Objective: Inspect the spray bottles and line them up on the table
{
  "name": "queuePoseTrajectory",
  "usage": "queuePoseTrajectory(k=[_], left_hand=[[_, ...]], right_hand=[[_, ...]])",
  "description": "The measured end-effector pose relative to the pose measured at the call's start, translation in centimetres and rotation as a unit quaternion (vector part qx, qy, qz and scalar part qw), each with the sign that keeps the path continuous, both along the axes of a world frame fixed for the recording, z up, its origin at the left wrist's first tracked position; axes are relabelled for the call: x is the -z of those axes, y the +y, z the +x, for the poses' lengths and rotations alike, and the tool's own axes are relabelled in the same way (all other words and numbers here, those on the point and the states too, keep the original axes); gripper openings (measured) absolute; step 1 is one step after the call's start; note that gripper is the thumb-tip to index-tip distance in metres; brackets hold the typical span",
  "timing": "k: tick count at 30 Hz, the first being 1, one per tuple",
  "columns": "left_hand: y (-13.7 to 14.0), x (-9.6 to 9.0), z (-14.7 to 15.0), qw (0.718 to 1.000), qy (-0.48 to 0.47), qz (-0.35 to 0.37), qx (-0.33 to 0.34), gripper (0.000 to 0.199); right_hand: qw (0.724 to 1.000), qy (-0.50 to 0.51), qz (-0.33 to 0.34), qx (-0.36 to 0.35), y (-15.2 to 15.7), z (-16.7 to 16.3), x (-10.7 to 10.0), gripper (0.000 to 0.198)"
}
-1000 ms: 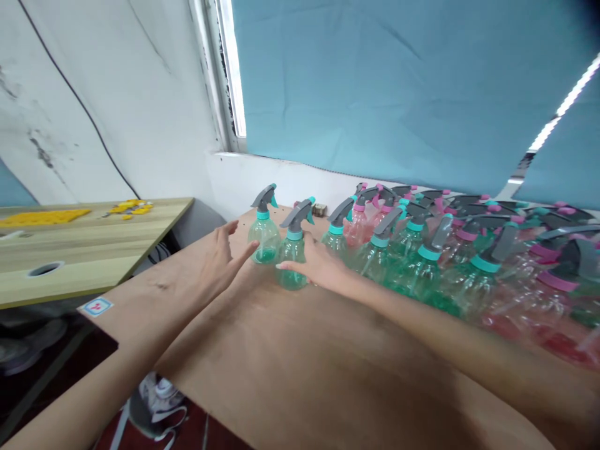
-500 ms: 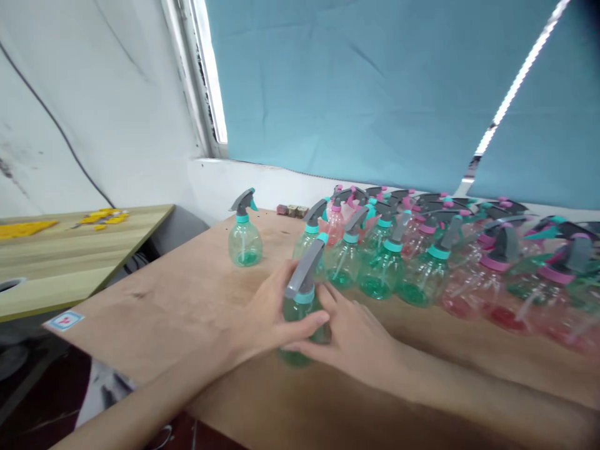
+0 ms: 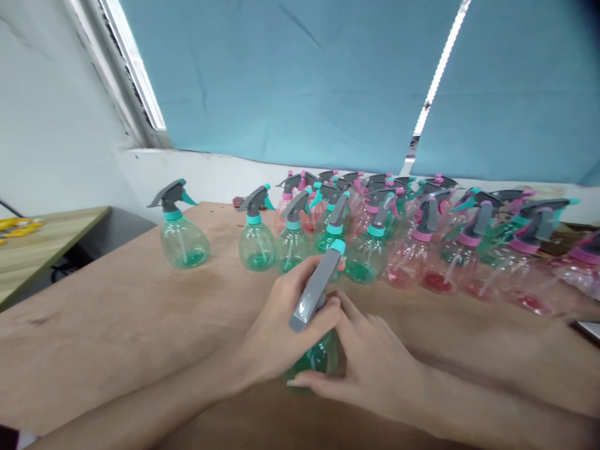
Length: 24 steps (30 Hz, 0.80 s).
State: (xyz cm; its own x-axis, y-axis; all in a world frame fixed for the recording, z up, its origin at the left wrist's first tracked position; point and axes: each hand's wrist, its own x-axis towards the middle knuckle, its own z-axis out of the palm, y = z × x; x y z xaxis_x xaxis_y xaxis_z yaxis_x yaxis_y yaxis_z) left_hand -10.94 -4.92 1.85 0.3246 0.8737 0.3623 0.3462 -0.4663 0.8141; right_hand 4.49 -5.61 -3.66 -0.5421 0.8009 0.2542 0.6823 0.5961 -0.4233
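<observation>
A green spray bottle [image 3: 323,357] with a grey trigger head stands in front of me, held by both hands. My left hand [image 3: 285,325] is closed around its neck, just under the spray head, and hides the collar. Lower down, my right hand [image 3: 375,356] wraps the round body, its thumb across the front. Just beyond my hands are more green spray bottles with turquoise collars, the nearest being one bottle [image 3: 293,247] behind my left hand. Another green spray bottle [image 3: 184,244] stands apart at the left.
Several pink spray bottles [image 3: 404,259] crowd the right and back of the wooden table [image 3: 140,312]. A blue curtain [image 3: 304,81] hangs behind. At the left is another table [image 3: 70,231] with yellow pieces [image 3: 21,228]. A dark-edged flat object [image 3: 588,329] lies at the right edge.
My view has turned right, so the bottles appear further left. My left hand has moved up from the held bottle's body to its neck; my right hand stays on the body.
</observation>
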Motion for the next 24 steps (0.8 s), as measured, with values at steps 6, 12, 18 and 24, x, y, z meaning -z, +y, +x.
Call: queuePoseTrajectory(k=[6,12,18,24], left_hand=[[0.8,0.0,3.6,0.999,0.007,-0.036,0.015,0.035],[2.6,0.5,6.0,0.998,0.010,-0.052,0.018,0.037],[4.0,0.1,7.4,0.997,0.034,-0.075,0.005,0.042],[4.8,0.1,7.9,0.997,0.033,-0.072,0.007,0.046]], right_hand=[[0.999,0.026,0.014,-0.042,1.0,3.6,0.5,0.078],[0.995,0.010,0.002,-0.097,4.0,9.7,2.8,0.077],[0.996,-0.028,-0.065,-0.052,5.6,14.0,5.7,0.076],[0.996,-0.015,-0.071,-0.059,5.6,13.9,5.5,0.072]])
